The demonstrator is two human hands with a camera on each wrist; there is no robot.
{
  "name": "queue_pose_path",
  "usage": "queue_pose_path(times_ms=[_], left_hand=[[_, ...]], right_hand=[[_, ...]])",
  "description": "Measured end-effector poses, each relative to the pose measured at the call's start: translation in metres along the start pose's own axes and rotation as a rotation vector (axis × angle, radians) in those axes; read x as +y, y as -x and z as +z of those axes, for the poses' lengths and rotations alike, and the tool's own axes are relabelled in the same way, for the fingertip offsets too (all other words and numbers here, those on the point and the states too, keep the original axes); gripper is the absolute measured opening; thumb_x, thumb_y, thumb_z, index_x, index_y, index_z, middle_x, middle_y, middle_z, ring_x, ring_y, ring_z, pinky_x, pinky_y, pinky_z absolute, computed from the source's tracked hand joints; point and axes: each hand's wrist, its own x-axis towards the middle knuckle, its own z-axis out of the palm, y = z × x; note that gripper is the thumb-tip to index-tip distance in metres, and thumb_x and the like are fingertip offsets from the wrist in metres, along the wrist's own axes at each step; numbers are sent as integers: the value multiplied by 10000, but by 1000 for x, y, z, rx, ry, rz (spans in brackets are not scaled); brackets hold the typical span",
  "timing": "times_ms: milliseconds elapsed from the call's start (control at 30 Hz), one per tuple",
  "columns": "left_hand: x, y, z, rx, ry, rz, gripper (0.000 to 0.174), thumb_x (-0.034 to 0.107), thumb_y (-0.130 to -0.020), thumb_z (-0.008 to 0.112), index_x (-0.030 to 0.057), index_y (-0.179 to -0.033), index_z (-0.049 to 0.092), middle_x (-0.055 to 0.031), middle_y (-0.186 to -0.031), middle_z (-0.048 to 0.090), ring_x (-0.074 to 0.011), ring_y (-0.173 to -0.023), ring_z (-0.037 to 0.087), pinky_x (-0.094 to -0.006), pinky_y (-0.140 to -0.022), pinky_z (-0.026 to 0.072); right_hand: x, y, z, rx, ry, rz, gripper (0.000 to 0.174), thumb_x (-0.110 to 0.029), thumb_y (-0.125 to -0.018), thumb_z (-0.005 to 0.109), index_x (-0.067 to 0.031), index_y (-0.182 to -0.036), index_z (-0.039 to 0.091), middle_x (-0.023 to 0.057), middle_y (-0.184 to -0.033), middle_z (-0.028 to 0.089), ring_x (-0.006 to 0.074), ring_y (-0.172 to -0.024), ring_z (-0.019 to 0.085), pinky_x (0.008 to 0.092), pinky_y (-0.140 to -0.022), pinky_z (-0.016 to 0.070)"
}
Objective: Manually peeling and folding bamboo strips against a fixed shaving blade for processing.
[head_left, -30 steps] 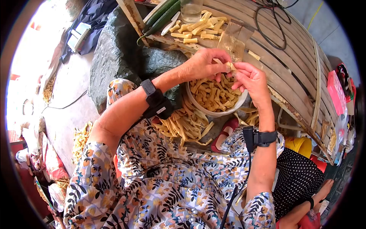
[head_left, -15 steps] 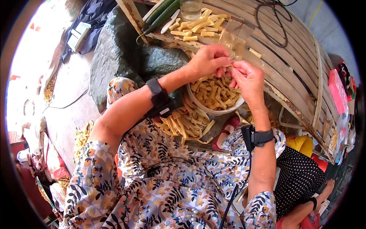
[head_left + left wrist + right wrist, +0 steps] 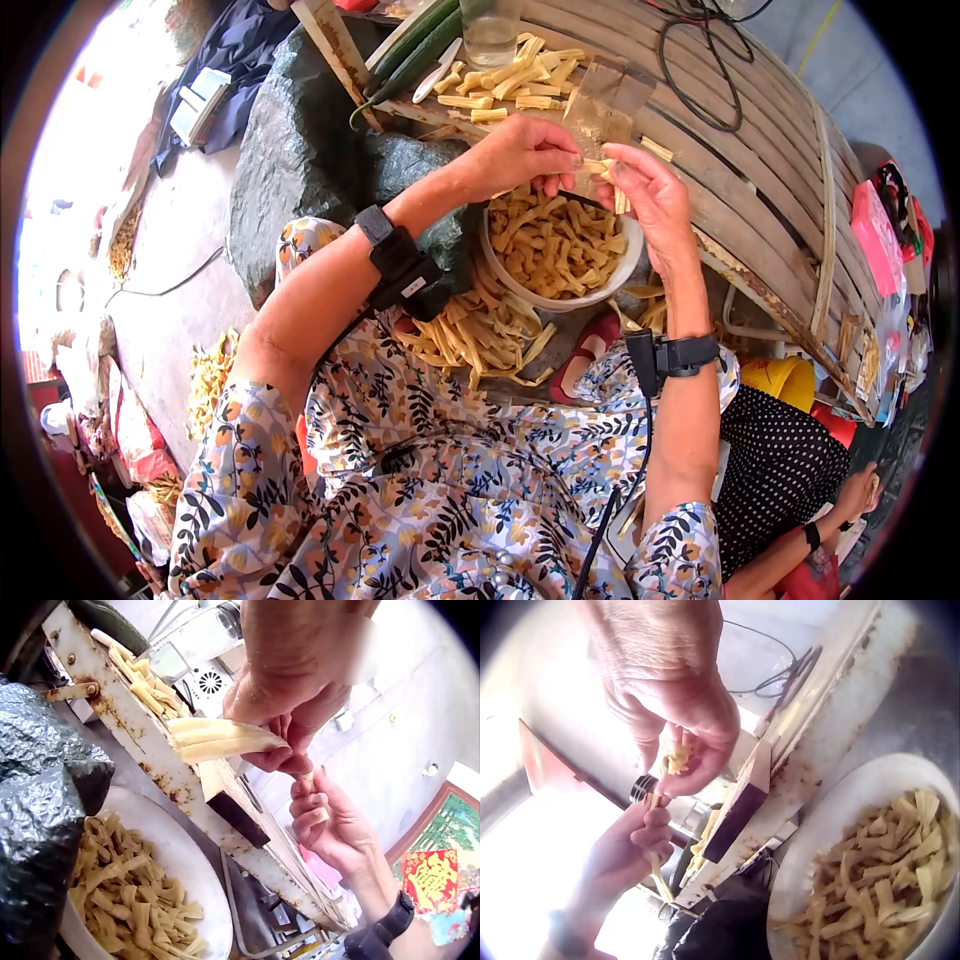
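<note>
Both hands meet above a white tub (image 3: 632, 262) filled with short, pale yellow pieces (image 3: 560, 245). My left hand (image 3: 515, 160) pinches one end of a pale yellow strip (image 3: 597, 168). In the left wrist view a wide, flat length of strip (image 3: 225, 740) sticks out from under that hand. My right hand (image 3: 655, 200) pinches the strip's other part, and a short end (image 3: 622, 201) hangs below its fingers. Seen from the right wrist, a bunched yellow bit (image 3: 676, 761) shows between its thumb and fingers. The strip's middle is partly hidden by fingertips.
Long loose strips (image 3: 480, 335) lie in a heap below the tub. On the slatted bench (image 3: 740, 190) are short yellow pieces (image 3: 535, 75), a wooden block (image 3: 605, 100), cucumbers (image 3: 415, 50), a glass (image 3: 492, 35) and a black cable (image 3: 735, 110). Dark plastic sheeting (image 3: 285, 150) stands left.
The hands were close together over a small bunched piece; now they are slightly farther apart, with a short stretch of strip showing between them. The left hand has shifted slightly left.
</note>
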Motion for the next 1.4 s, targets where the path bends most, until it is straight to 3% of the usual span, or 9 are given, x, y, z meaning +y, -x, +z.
queue_pose_path(times_ms=[67,167,433,733,1133,1233,1333,1400], left_hand=[[3,-4,0,18,10,19,161,135,-852,551,-8,-906,601,-23,-719,602,-67,-597,541,-193,-570,442],[10,-14,-9,51,-137,112,144,110,-846,551,-9,-907,607,-19,-712,599,-67,-591,538,-191,-563,444],[4,-51,-18,396,-358,140,152,143,-815,583,2,-854,624,3,-642,576,-42,-546,489,-194,-492,404],[-8,-65,-19,437,-356,180,145,148,-813,592,19,-863,633,16,-636,566,-35,-527,464,-184,-467,370],[-14,-70,-20,485,-329,171,162,165,-813,598,13,-856,633,6,-638,574,-48,-530,472,-188,-479,398],[-23,-72,-21,499,-433,212,144,154,-810,594,18,-833,636,1,-623,573,-52,-525,486,-192,-481,404],[-42,-73,-24,662,-818,444,129,144,-807,591,22,-802,633,-1,-607,570,-57,-504,487,-201,-475,405],[-36,-63,-27,633,-507,253,145,146,-820,576,17,-776,628,-3,-604,569,-63,-496,486,-213,-467,407]], right_hand=[[-3,-4,-1,-54,-104,65,222,-111,-827,592,-14,-1026,584,67,-793,624,76,-620,558,191,-564,467],[-2,-17,-12,122,-118,-22,215,-90,-821,593,-6,-1018,585,59,-779,617,71,-598,540,195,-549,463],[8,-56,-12,318,-109,-205,162,-39,-813,580,17,-965,582,56,-732,593,85,-597,544,210,-544,474],[20,-65,-11,366,-140,-206,161,-39,-811,580,16,-962,584,55,-728,589,91,-598,549,211,-543,480],[21,-67,-8,362,-157,-198,163,-39,-811,575,19,-963,584,57,-734,588,91,-600,550,211,-544,483],[23,-68,-7,370,-70,-199,154,-36,-807,576,22,-949,588,61,-726,594,90,-599,553,209,-536,480],[44,-73,-15,496,460,-295,146,-36,-804,578,24,-936,592,71,-722,604,89,-599,559,206,-523,475],[41,-62,-25,450,166,-170,154,-60,-812,573,21,-943,591,78,-725,611,91,-606,564,204,-528,476]])
